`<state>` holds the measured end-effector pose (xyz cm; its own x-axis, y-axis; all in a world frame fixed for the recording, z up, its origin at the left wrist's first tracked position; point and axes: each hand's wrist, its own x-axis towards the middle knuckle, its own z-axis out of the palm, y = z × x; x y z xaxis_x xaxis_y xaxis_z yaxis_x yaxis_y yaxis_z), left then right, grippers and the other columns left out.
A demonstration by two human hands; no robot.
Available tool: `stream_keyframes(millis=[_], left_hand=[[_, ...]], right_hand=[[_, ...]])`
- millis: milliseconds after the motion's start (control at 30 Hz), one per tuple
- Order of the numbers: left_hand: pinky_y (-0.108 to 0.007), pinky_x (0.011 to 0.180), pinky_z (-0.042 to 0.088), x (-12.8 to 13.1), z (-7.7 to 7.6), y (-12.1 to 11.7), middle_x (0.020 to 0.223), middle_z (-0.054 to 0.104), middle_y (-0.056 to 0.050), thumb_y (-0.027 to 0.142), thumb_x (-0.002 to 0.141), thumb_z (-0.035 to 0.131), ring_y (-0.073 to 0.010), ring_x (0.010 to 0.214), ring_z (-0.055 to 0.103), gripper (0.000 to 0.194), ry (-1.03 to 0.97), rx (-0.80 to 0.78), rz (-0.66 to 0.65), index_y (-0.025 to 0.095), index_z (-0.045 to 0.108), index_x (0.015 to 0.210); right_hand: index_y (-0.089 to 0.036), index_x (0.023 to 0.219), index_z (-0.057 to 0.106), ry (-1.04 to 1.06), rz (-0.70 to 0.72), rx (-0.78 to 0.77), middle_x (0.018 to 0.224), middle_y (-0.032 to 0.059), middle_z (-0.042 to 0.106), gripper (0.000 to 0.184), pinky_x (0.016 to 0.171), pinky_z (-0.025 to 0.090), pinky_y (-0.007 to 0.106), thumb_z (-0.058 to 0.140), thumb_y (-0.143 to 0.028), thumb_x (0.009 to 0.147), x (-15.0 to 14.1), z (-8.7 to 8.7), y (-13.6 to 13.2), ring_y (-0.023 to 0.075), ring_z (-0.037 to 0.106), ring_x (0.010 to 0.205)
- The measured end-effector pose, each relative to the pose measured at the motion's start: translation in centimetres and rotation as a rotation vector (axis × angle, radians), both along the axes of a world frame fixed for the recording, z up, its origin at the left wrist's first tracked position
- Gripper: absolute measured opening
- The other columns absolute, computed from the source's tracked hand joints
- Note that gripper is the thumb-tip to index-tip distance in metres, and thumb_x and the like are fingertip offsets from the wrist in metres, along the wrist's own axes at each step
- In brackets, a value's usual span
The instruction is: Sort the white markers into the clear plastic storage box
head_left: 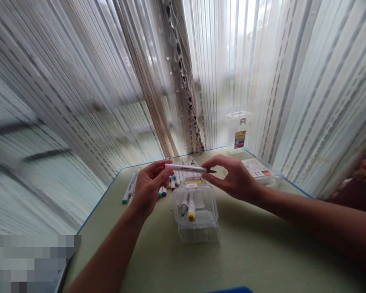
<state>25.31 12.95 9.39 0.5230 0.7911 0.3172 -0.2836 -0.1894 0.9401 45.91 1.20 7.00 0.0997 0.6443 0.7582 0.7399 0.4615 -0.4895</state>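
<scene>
taking the white marker (187,168) as the middle of the dial, with twelve toward the curtain (237,61), it hangs nearly level above the tabletop (244,248). the left hand (150,183) pinches its red end at nine o'clock; the right hand (234,179) grips lightly near the dark, pointed tip at three, thumb below and a finger above.

to handle it well, i'd keep both pinches gentle, steady the barrel from nine, keep the fingertips off the dark point and make any pull or turn straight along the barrel. a sideways bend could slip or smear.

the barrel is smooth, white and stick-like, probably hard plastic. at six o'clock stands the open box (198,235), clear, thin-walled and round-cornered, with a yellow-ended marker (191,213) and a grey-tipped marker (184,208) leaning in it. at eight lies a green-ended marker (126,196). toward two, an upright container (238,140) is cloudy and translucent, with a glossy label; at three, a flat clear case (271,179) shows a printed sheet. the curtain is stringy, sheer and striped, with beads.
</scene>
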Motion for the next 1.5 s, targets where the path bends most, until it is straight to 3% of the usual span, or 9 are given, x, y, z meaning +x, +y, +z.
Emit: stream_keyframes(millis=[367,667,967,1200,1400,1500], left_hand=[[-0.020,0.050,0.040,-0.3,-0.2,0.2,0.071,0.068,-0.002,0.027,0.072,0.080,-0.0057,0.050,0.051,0.026,-0.002,-0.026,-0.045,0.014,0.076,0.095],[-0.021,0.053,0.039,-0.6,-0.3,0.2,0.074,0.071,-0.004,0.022,0.069,0.080,-0.0070,0.054,0.052,0.031,-0.047,-0.054,-0.220,0.015,0.077,0.099],[-0.023,0.053,0.039,-0.7,-0.6,0.3,0.076,0.073,-0.008,0.032,0.080,0.069,-0.0103,0.057,0.057,0.027,-0.104,-0.118,-0.338,0.013,0.077,0.097],[-0.024,0.054,0.036,-0.7,-0.9,0.4,0.076,0.074,-0.009,0.034,0.081,0.072,-0.0093,0.055,0.055,0.028,-0.073,-0.129,-0.359,0.013,0.077,0.099],[-0.024,0.053,0.036,-0.6,-0.5,0.1,0.074,0.073,-0.008,0.035,0.081,0.072,-0.0086,0.053,0.054,0.028,-0.080,-0.126,-0.358,0.013,0.077,0.097],[-0.024,0.054,0.036,-0.6,-0.4,-0.1,0.074,0.073,-0.008,0.036,0.081,0.072,-0.0084,0.053,0.053,0.028,-0.078,-0.132,-0.359,0.013,0.077,0.097]], right_hand=[[-0.019,0.095,0.072,0.024,-0.017,-0.021,0.087,0.0053,0.074,0.011,0.073,0.055,0.033,0.071,-0.024,0.085,0.0,-0.1,0.0,0.0200,0.069,0.079],[-0.019,0.096,0.072,-0.024,-0.086,-0.056,0.090,0.0058,0.075,0.014,0.075,0.056,0.034,0.068,-0.029,0.087,0.0,-0.3,0.0,0.0217,0.070,0.082],[-0.023,0.097,0.074,-0.056,-0.150,-0.131,0.086,0.0052,0.076,0.031,0.063,0.055,0.034,0.066,-0.050,0.085,0.6,-1.2,0.1,0.0242,0.070,0.073],[-0.023,0.096,0.075,-0.047,-0.147,-0.151,0.086,0.0056,0.077,0.037,0.071,0.056,0.037,0.064,-0.057,0.084,0.7,-1.5,0.1,0.0246,0.071,0.073],[-0.021,0.096,0.075,-0.002,-0.142,-0.201,0.084,0.0072,0.077,0.038,0.056,0.054,0.030,0.065,-0.056,0.083,0.2,-0.9,-0.1,0.0243,0.071,0.071],[-0.021,0.094,0.076,-0.003,-0.141,-0.190,0.085,0.0069,0.077,0.037,0.059,0.055,0.030,0.066,-0.054,0.083,0.1,-0.8,-0.1,0.0239,0.071,0.072]])
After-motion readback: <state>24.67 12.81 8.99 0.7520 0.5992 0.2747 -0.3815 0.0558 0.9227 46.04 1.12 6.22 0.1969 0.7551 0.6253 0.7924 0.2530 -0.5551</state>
